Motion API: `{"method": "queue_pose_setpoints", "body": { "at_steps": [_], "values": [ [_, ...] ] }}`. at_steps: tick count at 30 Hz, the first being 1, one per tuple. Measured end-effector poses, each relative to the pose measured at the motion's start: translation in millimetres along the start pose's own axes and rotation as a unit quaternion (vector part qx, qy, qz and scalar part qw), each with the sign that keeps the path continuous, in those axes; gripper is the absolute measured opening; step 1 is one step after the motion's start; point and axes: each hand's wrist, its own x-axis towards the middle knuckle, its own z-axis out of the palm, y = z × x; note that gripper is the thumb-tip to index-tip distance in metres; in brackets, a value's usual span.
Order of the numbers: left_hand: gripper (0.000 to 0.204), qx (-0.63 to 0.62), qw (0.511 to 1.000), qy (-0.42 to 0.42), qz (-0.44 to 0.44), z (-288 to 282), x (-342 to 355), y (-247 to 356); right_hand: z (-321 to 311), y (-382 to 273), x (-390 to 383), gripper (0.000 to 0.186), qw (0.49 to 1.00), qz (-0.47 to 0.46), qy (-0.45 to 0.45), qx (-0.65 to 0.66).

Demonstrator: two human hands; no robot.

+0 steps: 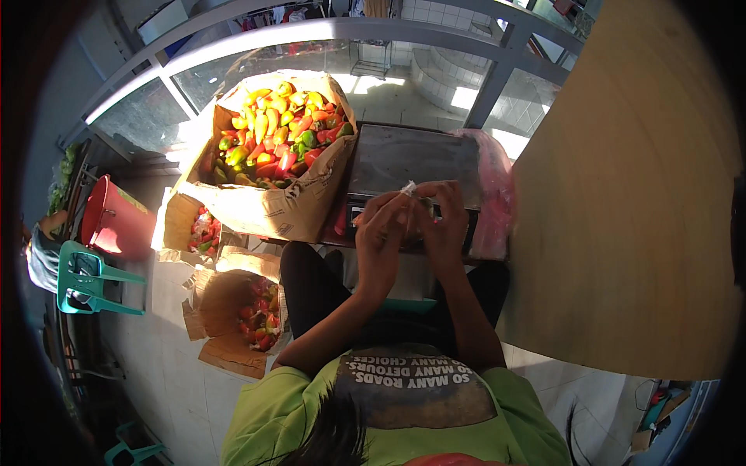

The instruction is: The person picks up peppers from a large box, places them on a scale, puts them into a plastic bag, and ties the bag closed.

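My left hand [382, 225] and my right hand [443, 221] meet in front of me, over the near edge of a weighing scale with a flat grey platform [416, 159]. Both are closed, with fingertips pinching the whitish, gathered top of a small plastic bag [409, 188]. Most of the bag is hidden behind my fingers, so I cannot tell what it holds. To the left of the scale stands a large open cardboard box [268, 211], heaped with red, orange, yellow and green peppers [272, 132].
Pink plastic bags [494, 198] lie right of the scale, beside a big curved wooden panel [629, 202]. Down on the left are two cardboard boxes with bagged red peppers [204, 233] [260, 314], a red bin [120, 217] and a green stool [84, 276]. A metal-framed glass barrier [326, 35] runs behind.
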Motion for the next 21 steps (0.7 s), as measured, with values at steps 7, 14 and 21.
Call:
{"method": "queue_pose_setpoints", "body": {
  "at_steps": [7, 14, 21],
  "values": [
    [0.017, 0.133, 0.989, 0.012, 0.066, 0.1, 21.0, 7.7, -2.3, -4.3, -6.7, 0.012, 0.999, 0.035, 0.022, 0.027],
    [0.014, 0.168, 0.98, -0.025, 0.103, 3.6, 25.9, -10.5, -0.4, -8.9, -15.1, 0.012, 0.99, 0.127, 0.049, 0.041],
    [0.013, 0.185, 0.975, -0.02, 0.12, 11.0, 27.6, -14.9, -1.5, -4.0, -14.8, 0.01, 0.997, 0.066, 0.05, -0.006]
  ]
}}
